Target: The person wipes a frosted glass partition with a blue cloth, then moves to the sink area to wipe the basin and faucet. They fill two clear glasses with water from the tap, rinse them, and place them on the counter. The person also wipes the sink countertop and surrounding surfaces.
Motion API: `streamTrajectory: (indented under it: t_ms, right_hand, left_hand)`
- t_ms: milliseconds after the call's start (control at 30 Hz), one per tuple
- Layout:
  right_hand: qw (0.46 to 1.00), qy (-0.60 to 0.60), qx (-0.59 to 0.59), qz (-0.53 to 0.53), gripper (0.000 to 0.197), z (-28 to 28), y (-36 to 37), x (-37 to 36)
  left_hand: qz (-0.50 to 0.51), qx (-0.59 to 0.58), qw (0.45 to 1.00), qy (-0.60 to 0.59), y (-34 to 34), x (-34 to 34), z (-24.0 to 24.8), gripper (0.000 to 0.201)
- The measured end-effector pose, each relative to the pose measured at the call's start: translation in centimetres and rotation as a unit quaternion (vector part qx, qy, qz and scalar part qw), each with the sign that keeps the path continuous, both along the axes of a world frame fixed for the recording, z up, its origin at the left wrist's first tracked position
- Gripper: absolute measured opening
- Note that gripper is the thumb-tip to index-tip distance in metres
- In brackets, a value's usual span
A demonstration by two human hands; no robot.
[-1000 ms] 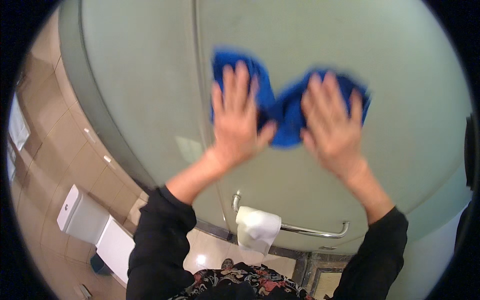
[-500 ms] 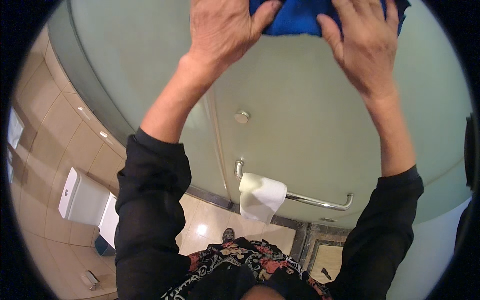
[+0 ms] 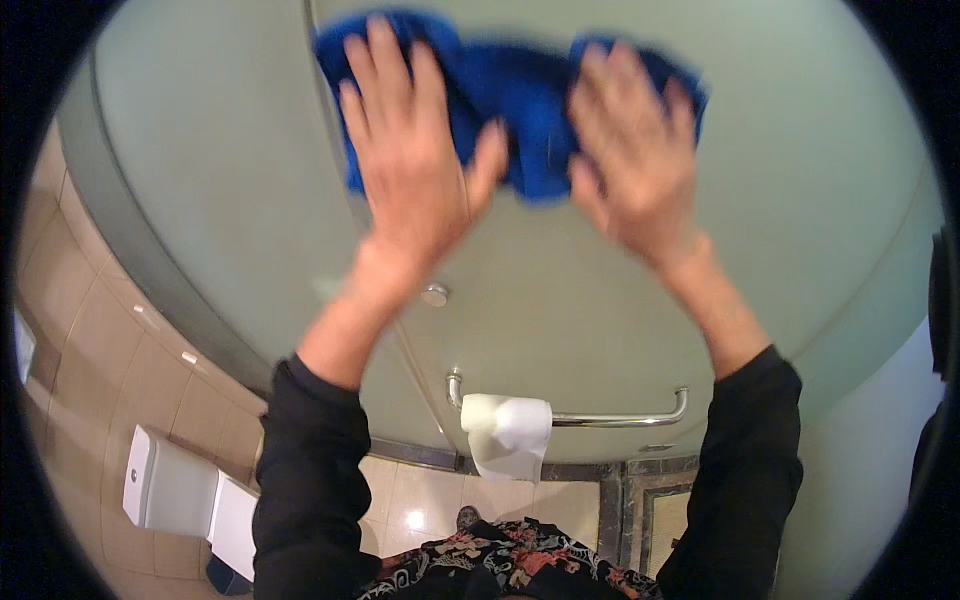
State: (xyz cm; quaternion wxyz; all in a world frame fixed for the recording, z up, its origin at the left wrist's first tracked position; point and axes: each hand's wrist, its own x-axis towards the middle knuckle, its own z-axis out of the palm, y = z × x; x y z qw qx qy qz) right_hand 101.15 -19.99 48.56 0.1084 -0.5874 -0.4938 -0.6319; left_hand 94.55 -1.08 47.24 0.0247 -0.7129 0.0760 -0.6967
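My left hand lies flat with fingers spread on the left part of a blue cloth, pressing it against a frosted glass panel. On the cloth's right part rests my right hand, also stretched out and a little blurred. Between the two hands the cloth bunches into folds. Neither hand is wrapped round it. Below them, a round metal knob sits on the glass, near my left wrist. Lower still, a white towel hangs over a chrome bar handle fixed to the glass.
A white toilet stands at the lower left by a beige tiled wall. A dark stone sill runs under the glass, above a light tiled floor. Something dark is at the right edge.
Both hands have come lower and moved left with the cloth, which now shows whole. The view has shifted too, so the knob, bar and towel appear lower and further left.
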Motion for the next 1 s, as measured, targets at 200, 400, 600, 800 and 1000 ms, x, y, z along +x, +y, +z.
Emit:
streamTrajectory:
  t_ms: [200,400,600,800,1000]
  right_hand:
    - [0.984,-0.083,0.079,-0.133,0.049,6.9,-1.4,-0.6]
    - [0.997,0.042,-0.003,-0.068,0.054,-6.6,-3.8,-0.2]
    - [0.997,0.051,-0.028,-0.048,0.044,-6.4,-5.0,0.3]
    - [0.975,-0.091,0.111,-0.17,0.049,7.2,-4.7,1.2]
    - [0.987,-0.015,0.107,-0.123,0.05,0.6,-5.1,1.5]
  left_hand:
    - [0.034,0.049,0.994,-0.09,-0.6,1.9,6.9,0.064]
    - [-0.011,0.005,0.986,0.168,-3.7,-0.7,-7.1,0.073]
    - [-0.005,0.038,0.981,0.191,-3.5,-1.3,-4.7,0.077]
    - [0.115,0.068,0.991,-0.029,-3.7,1.5,9.3,0.068]
    - [-0.011,0.047,0.997,0.056,-6.4,2.3,0.4,0.073]
